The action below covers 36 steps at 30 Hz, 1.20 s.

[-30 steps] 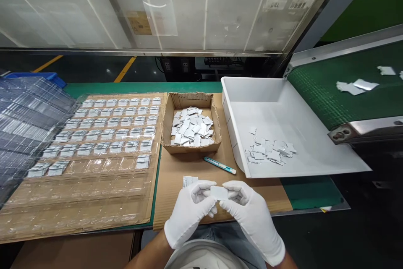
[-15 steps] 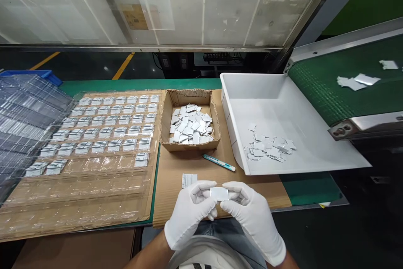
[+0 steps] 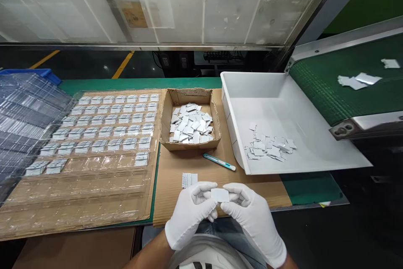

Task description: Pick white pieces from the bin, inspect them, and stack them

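A small flat white rectangular piece (image 3: 220,195) is pinched by its two ends between my gloved hands, low over the cardboard. My left hand (image 3: 192,212) closes on its left end, and my right hand (image 3: 252,214) closes on its right end. Just beyond my left hand lies a short row of similar pieces (image 3: 189,180) on the cardboard sheet (image 3: 176,210). Farther off, a cardboard box (image 3: 190,146) holds a loose heap of such pieces. A teal and white utility knife (image 3: 219,162) lies between the box and my right hand.
At left, a clear plastic tray (image 3: 103,202) carries rows of stacked pieces. Nested clear trays (image 3: 30,113) stand beyond it. A large white bin (image 3: 302,113) with scattered pieces sits at right, below a green conveyor belt (image 3: 333,101) bearing several pieces.
The held piece's face has turned from a bright sheen to plain matt white, as if tilted slightly. My hands stay in nearly the same place.
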Tool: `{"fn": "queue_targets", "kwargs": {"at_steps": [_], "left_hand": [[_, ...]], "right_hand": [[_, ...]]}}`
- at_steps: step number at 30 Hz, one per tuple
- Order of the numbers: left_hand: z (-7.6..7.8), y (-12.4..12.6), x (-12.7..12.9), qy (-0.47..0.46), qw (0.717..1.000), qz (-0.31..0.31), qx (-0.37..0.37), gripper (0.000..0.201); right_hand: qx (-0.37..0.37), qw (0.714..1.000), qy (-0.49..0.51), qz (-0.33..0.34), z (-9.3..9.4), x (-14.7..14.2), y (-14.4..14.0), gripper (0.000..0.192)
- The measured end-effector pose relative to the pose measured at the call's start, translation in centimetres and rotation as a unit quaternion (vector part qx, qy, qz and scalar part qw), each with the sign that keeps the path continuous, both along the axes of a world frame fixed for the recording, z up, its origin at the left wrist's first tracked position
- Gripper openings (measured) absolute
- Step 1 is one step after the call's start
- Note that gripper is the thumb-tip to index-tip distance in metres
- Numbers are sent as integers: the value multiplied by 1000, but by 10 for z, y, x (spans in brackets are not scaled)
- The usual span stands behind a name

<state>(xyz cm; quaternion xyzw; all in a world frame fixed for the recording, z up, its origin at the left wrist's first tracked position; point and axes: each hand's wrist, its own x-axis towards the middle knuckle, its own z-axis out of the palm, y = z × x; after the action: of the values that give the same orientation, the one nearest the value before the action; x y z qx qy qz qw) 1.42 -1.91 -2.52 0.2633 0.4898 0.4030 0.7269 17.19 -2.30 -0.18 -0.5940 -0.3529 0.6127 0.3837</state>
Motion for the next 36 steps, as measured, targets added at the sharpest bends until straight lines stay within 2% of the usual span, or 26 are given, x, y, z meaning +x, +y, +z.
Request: {"fn": "queue_targets", "kwargs": {"at_steps": [5,10,12,17,21,27,33,36], "left_hand": [[-4,-1,-2,1,1000,-9,6,57],[-4,3,-1,22,1000,-11,0,45],[-4,7,0,31,999,-11,-14,42],[-9,8,3,-11,1000,0,-9,51],[-14,4,3,-45,999,-4,-2,53],[-10,3,2,-52,999,-6,-9,54],[-9,3,1,-29,999,-10,-8,51],[3,11,-3,64,997,-43,14,37]], "right_hand": [[12,1000,5,7,-1,0,-1,28],[87,984,-146,54,-3,0,-4,19],[104,977,-175,60,-3,-1,-5,15],[49,992,-111,22,-2,-2,-3,20],[27,994,-102,13,-3,0,-4,25],[11,995,-97,12,-3,1,-5,27],[14,995,-99,24,-5,-3,-5,25],[57,991,-114,49,-8,-2,-6,25]]}}
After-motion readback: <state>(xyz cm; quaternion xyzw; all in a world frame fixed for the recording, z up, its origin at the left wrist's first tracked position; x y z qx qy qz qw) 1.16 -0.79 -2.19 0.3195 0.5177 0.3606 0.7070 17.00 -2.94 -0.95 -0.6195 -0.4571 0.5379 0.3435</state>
